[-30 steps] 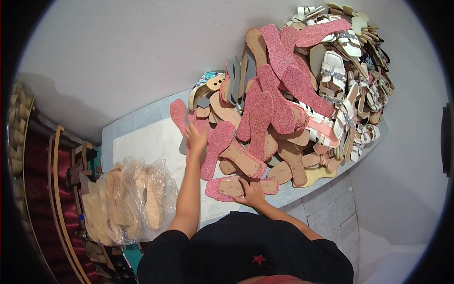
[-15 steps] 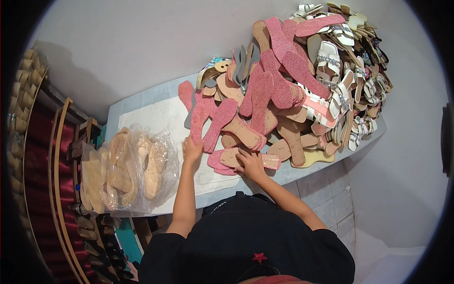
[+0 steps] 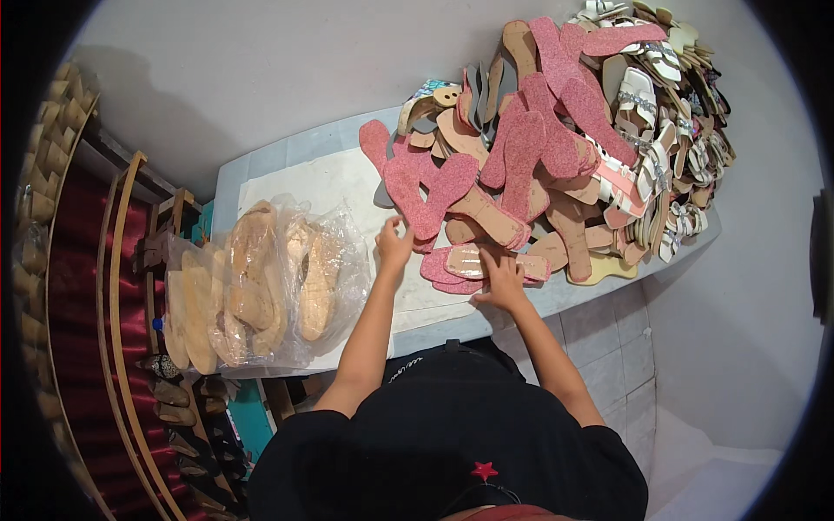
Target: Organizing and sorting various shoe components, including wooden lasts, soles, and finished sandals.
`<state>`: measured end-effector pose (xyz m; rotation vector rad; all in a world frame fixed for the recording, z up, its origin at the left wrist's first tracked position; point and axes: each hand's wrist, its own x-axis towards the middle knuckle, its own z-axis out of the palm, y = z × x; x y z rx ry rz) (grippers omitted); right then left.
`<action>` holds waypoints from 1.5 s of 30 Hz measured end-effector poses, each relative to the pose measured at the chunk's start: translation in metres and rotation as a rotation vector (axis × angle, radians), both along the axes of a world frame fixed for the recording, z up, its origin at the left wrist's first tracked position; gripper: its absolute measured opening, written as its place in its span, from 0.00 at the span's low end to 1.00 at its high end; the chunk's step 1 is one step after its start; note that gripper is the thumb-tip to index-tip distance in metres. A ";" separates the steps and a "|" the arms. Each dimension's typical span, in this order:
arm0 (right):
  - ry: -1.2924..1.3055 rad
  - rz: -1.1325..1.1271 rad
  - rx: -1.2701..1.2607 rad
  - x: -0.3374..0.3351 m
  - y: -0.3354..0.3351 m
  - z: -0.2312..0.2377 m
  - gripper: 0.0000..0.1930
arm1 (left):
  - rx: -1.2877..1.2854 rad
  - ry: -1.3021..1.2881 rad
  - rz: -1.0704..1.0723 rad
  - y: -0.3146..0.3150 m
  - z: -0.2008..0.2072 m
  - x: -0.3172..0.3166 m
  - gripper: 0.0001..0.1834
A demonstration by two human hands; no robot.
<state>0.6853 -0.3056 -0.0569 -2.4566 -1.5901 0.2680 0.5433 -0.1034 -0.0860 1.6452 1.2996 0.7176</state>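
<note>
At the near edge of a heap of shoe insoles, my left hand (image 3: 394,249) has curled fingers and a gap between thumb and fingertips. It is beside the narrow end of a pink speckled insole (image 3: 408,193), with nothing visible in it. That insole overlaps another pink insole (image 3: 453,178), their narrow ends together. My right hand (image 3: 501,282) rests with spread fingers across a tan insole (image 3: 469,263) partly covered with shiny clear film. Beneath that one are pink insoles (image 3: 440,273). The right hand's fingers hide part of the tan insole.
White strappy sandals (image 3: 638,100) are heaped with more insoles at the table's far right. Clear plastic bags (image 3: 352,260) of tan shoe-shaped pieces lie at the left on white paper (image 3: 304,181). A wooden rack (image 3: 130,304) stands beside the table (image 3: 230,178).
My left hand has let go of the pink insole, whose narrow end now lies over its neighbour's. My right hand stays at the tan insole. The whole view has shifted.
</note>
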 end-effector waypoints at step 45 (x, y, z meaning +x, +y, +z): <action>0.244 -0.416 0.637 0.079 0.060 0.114 0.24 | -0.714 -0.305 -0.185 0.180 -0.019 0.086 0.22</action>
